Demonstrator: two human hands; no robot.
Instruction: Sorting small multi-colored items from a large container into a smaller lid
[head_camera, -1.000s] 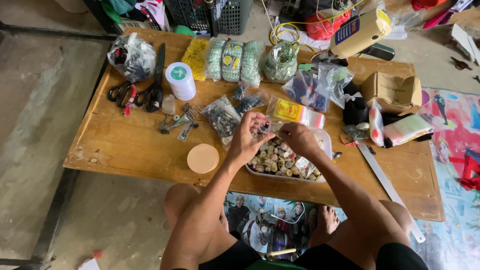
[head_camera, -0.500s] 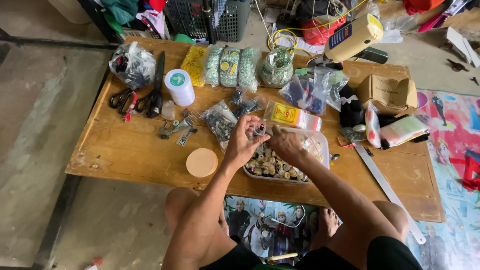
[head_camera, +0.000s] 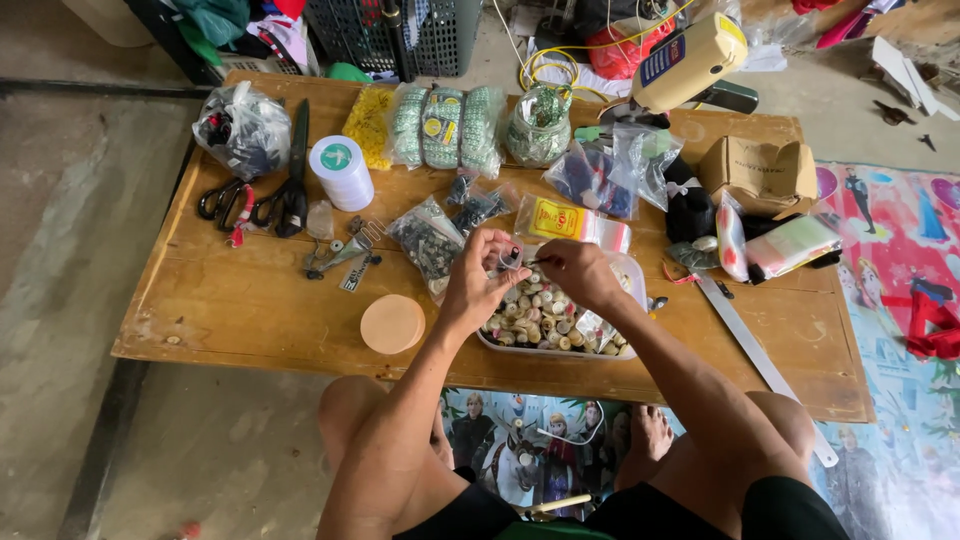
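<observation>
My left hand (head_camera: 481, 277) and my right hand (head_camera: 574, 272) meet above a clear plastic tray (head_camera: 625, 352) filled with several small spools and bobbins (head_camera: 540, 320). Between the fingertips of both hands is a small dark piece (head_camera: 512, 259); it is too small to identify. The left fingers pinch it from the left, the right fingers touch it from the right. The tray rests on a low wooden table (head_camera: 250, 310), near its front edge.
A round tan lid (head_camera: 392, 324) lies left of the tray. Black scissors (head_camera: 285, 190), a white tape roll (head_camera: 341, 170), bags of small parts (head_camera: 428, 240), a cardboard box (head_camera: 760, 175), a metal ruler (head_camera: 760, 360) and a yellow power tool (head_camera: 690, 60) crowd the table.
Both hands stay together over the tray; they have shifted slightly, fingers working the small piece. Nothing else on the table has moved.
</observation>
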